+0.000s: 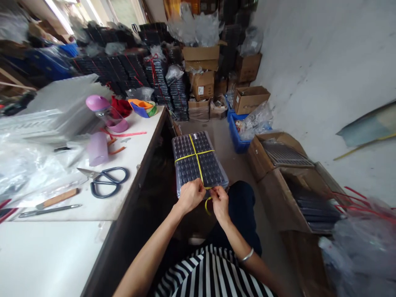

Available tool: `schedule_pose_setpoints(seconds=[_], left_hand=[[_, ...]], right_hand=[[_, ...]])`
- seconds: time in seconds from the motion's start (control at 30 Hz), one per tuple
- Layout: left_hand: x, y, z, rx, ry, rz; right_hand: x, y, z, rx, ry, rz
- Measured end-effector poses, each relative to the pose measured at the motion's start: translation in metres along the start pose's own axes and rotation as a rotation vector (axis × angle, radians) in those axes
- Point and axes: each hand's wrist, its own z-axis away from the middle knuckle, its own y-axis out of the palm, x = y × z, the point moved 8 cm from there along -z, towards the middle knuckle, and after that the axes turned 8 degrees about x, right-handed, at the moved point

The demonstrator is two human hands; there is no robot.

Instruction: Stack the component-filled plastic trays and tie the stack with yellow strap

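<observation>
In front of me lies a stack of clear plastic trays [213, 167] filled with rows of dark pieces. A yellow strap [196, 154] crosses over its top in both directions. At the near edge of the stack, my left hand [192, 194] is closed on the yellow strap. Just to its right, my right hand [220, 203] pinches the strap too, and a loose yellow end curls down between the hands. The exact grip of the fingers is partly hidden.
On the white table [131, 177] at left lie scissors [107, 177], a wooden-handled knife [60, 197], tweezers [49, 210] and a purple bottle [107, 113]. Cardboard boxes [278, 165] line the right wall, near a blue crate [238, 140]. Dark tray stacks [159, 80] stand at the back.
</observation>
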Motion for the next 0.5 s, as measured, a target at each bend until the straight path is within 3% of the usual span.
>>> schedule_pose_setpoints(seconds=[0.13,0.3,0.4,0.5], left_hand=[[0.004,-0.011,0.003,-0.078,-0.073,0.047],[0.026,-0.015,0.043,-0.257,-0.175,0.31],[0.038,0.017,0.056,-0.213,-0.261,0.575],[0.03,0.056,0.045,-0.097,-0.252,0.86]], right_hand=[[0.007,-0.005,-0.003,0.002,-0.01,0.074],[0.023,-0.008,0.015,0.111,-0.003,0.163],[0.029,0.001,0.034,0.243,0.016,0.182],[0.033,0.007,0.047,0.307,0.012,0.223]])
